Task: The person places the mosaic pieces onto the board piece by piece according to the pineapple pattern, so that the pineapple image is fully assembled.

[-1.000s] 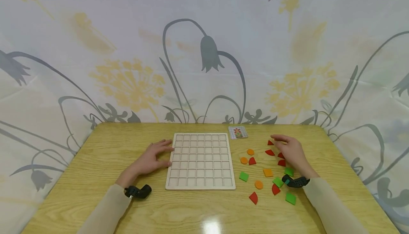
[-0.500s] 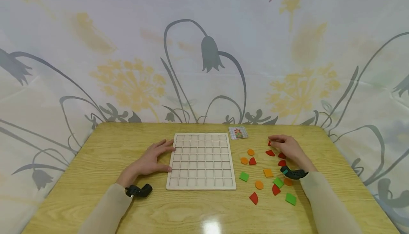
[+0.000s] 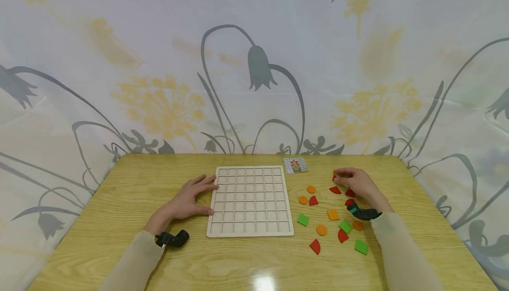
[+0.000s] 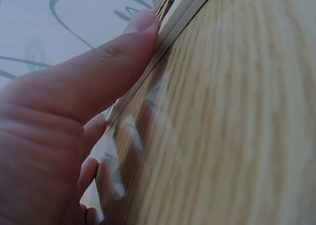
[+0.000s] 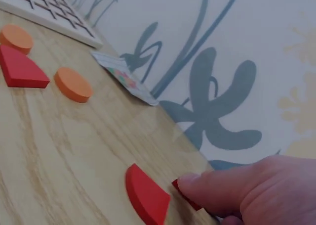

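Observation:
A white grid board lies flat on the table, framed into small square cells. My left hand rests at its left edge, fingers spread and extended; in the left wrist view the thumb lies along the board's side. At the right, my right hand pinches a small red wedge-shaped piece between thumb and fingers. In the right wrist view the thumb covers part of that red piece, close over the table. A red quarter-circle piece lies just beside it.
Several flat pieces lie right of the board, among them an orange disc, a green square, an orange square and a red quarter-circle. A picture card lies behind them. A flower-patterned cloth hangs behind the table.
My right hand's thumb and fingers have come together on the small red piece, and its forearm has shifted slightly left, uncovering an orange disc. My left hand stays at the board's edge.

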Demonstrator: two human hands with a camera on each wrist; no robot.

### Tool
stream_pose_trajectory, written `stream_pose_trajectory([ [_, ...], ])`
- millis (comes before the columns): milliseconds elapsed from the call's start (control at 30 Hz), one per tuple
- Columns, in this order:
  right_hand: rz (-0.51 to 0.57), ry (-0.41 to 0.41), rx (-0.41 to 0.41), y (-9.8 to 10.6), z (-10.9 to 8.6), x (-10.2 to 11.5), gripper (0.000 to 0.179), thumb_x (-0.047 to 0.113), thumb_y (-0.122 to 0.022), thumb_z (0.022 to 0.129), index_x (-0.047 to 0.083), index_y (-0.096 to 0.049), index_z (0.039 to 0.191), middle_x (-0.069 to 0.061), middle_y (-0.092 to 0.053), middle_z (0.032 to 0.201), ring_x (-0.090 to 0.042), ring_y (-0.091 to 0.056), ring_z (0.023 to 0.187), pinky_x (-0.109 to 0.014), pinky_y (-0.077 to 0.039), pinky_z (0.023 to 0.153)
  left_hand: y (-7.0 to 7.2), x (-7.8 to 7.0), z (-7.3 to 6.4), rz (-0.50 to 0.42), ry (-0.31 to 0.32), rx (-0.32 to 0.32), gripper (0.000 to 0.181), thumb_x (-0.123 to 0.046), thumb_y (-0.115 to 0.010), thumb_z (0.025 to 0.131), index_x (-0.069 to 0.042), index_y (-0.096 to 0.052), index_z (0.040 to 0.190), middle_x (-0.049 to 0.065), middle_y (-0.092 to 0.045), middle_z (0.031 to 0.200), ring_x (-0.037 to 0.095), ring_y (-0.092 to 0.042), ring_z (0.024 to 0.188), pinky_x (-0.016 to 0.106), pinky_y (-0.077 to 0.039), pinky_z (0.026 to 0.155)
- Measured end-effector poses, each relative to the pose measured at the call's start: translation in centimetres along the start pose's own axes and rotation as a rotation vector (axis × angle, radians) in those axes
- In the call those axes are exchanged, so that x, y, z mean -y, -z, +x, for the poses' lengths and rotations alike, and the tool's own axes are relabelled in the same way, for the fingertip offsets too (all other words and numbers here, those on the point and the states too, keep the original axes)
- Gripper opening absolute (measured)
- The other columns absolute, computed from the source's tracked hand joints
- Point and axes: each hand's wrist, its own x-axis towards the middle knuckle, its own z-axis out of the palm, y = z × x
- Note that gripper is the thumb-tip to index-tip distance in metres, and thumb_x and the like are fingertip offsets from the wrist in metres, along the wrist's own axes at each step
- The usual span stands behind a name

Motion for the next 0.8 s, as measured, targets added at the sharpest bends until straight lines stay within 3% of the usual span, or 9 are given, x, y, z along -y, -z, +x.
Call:
stream_pose_trajectory([
  [233, -0.073, -0.002, -0.044, -0.6, 0.6, 0.0, 0.037, 0.018, -0.065, 0.099, -0.004, -0.063, 0.127, -0.020, -0.066, 0.116, -0.028, -0.060, 0.096, -0.035, -0.049, 0.075, -0.1, 0.2, -0.1, 0.005, 0.011, -0.010, 0.073, -0.042, -0.081, 0.082, -0.013, -0.055, 0.144, 0.010, -0.033, 0.160, 0.041, -0.016, 0.148, 0.067, -0.010, 0.112],
  [433, -0.080, 0.047, -0.090, -0.7, 0.5, -0.1, 0.027, 0.013, -0.068, 0.095, -0.005, -0.063, 0.115, -0.013, -0.068, 0.101, -0.022, -0.060, 0.085, -0.033, -0.048, 0.075, -0.2, 0.1, -0.2, 0.004, 0.018, -0.010, 0.072, -0.043, -0.081, 0.082, -0.014, -0.056, 0.143, 0.010, -0.033, 0.159, 0.041, -0.016, 0.148, 0.068, -0.011, 0.111],
  [800, 0.002, 0.050, -0.203, -0.9, 0.4, 1.1, 0.026, 0.015, -0.063, 0.100, -0.005, -0.063, 0.116, -0.019, -0.065, 0.106, -0.021, -0.060, 0.085, -0.023, -0.050, 0.066, -0.1, 0.0, 0.1, 0.013, 0.013, -0.008, 0.072, -0.044, -0.081, 0.082, -0.014, -0.056, 0.143, 0.009, -0.033, 0.160, 0.040, -0.016, 0.148, 0.067, -0.011, 0.112],
])
